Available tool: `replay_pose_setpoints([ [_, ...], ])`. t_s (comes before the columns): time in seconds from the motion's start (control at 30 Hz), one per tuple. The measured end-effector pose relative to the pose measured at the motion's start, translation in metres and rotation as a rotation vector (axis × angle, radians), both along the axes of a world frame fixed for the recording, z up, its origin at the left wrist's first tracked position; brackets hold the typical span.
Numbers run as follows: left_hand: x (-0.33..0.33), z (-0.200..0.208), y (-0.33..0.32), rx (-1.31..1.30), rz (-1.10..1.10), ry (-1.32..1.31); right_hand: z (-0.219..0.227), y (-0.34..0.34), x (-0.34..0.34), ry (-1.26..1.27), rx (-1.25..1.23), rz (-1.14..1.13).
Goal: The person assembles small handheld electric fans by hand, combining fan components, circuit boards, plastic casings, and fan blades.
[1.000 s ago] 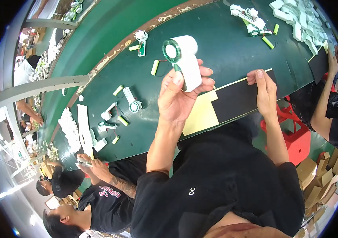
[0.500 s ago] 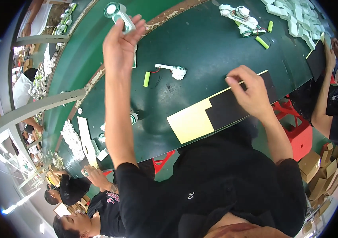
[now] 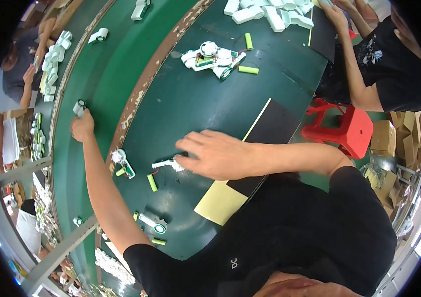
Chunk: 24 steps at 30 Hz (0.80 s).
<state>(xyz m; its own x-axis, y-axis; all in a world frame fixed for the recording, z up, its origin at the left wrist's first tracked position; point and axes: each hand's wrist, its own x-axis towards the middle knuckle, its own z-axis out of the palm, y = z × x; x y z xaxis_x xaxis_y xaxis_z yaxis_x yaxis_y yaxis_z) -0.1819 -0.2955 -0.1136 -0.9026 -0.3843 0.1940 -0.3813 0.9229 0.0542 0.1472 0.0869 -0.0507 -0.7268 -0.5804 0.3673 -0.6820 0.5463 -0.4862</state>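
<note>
Stretched out over the green belt, my left hand (image 3: 83, 127) has its fingers closed on a small pale handheld device (image 3: 80, 106) with a dark round end. My right hand (image 3: 215, 154) hovers above the table with fingers loosely stretched and apart. Just by its fingertips lies a white arm-shaped part (image 3: 173, 163), partly covered by the hand, so contact is unclear. A light-green battery cell (image 3: 152, 182) is wired to that part. Beneath the right forearm a black and yellow mat (image 3: 225, 200) lies along the table edge.
White assemblies (image 3: 213, 59) with green cells sit farther up the table, near a pile of pale shells (image 3: 269, 14). Other devices (image 3: 141, 10) rest on the belt. A chipped brown rail (image 3: 136, 106) divides belt from table. A co-worker (image 3: 368, 64) sits at right by a red stool (image 3: 346, 126).
The view has turned. My left hand now reaches down onto the belt with the device. My right hand has moved from over the mat to the white part with the wired cell.
</note>
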Motion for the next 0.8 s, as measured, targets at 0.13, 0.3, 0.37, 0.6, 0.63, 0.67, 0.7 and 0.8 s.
replay_pose_setpoints([
  [0.13, 0.011, 0.012, 0.061, 0.029, 0.054, 0.042, -0.008, 0.027, -0.004, -0.032, 0.026, -0.109],
  [0.3, 0.020, 0.027, 0.115, -0.150, -0.314, 0.418, -0.014, -0.029, -0.002, 0.141, 0.034, 0.133],
  [0.37, 0.028, 0.044, 0.181, 0.091, -0.726, 0.536, -0.032, -0.042, -0.008, 0.161, 0.127, 0.078],
  [0.6, 0.080, 0.094, 0.392, 0.348, -1.367, 0.296, -0.014, -0.024, -0.003, -0.025, 0.047, -0.016],
  [0.63, 0.086, 0.093, 0.417, 0.322, -1.429, 0.249, -0.006, -0.015, 0.000, -0.018, 0.051, -0.020],
  [0.67, 0.090, 0.090, 0.437, 0.276, -1.459, 0.221, 0.001, -0.007, 0.004, -0.155, -0.039, -0.057],
  [0.7, 0.093, 0.084, 0.460, 0.233, -1.499, 0.188, 0.004, 0.002, 0.007, -0.294, -0.130, -0.106],
  [0.8, 0.094, 0.065, 0.504, 0.022, -1.477, 0.001, 0.004, 0.028, 0.010, -0.566, -0.261, -0.177],
])
